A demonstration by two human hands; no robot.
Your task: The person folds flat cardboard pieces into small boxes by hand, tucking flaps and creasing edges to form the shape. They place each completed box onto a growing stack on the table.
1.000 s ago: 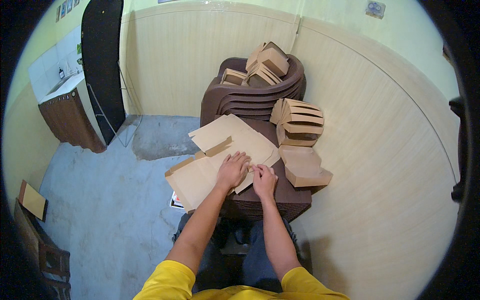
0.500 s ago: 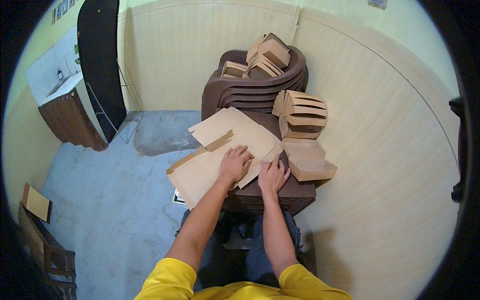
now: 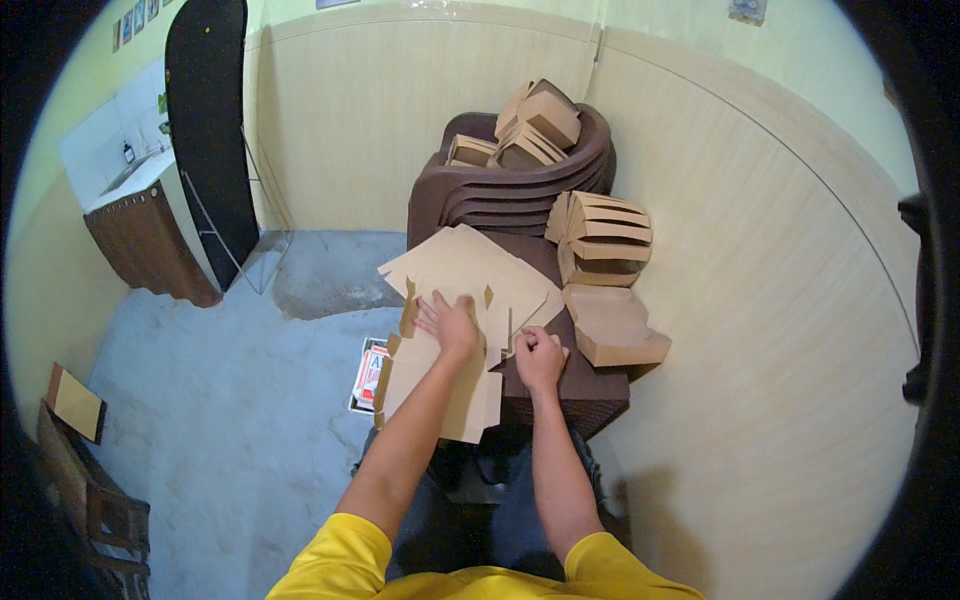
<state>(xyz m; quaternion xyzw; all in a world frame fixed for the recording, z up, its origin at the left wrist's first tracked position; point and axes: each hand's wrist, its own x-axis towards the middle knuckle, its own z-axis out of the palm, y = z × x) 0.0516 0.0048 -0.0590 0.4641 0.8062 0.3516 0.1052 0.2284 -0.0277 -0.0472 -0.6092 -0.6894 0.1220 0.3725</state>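
Observation:
A flat, die-cut brown cardboard box blank [image 3: 440, 385] with upturned flaps along its left side lies over another cardboard sheet [image 3: 460, 255] on the seat of a stack of brown plastic chairs. My left hand [image 3: 448, 325] rests flat on the upper blank, fingers spread. Close to the blank's right edge, my right hand [image 3: 541, 358] is closed with its fingers curled in, by the lower sheet's edge. Whatever those fingers may hold is hidden.
Behind the sheets rise the stacked brown chairs [image 3: 520, 190], with folded cardboard boxes [image 3: 545, 115] on top. More nested boxes [image 3: 605, 235] and an open box [image 3: 612, 325] sit along the right, by the wall. A printed package [image 3: 367, 375] shows at the left.
The upper blank has turned and shifted so its long side points toward me. My left hand has slid left with fingers spread; my right hand has curled and moved slightly toward me.

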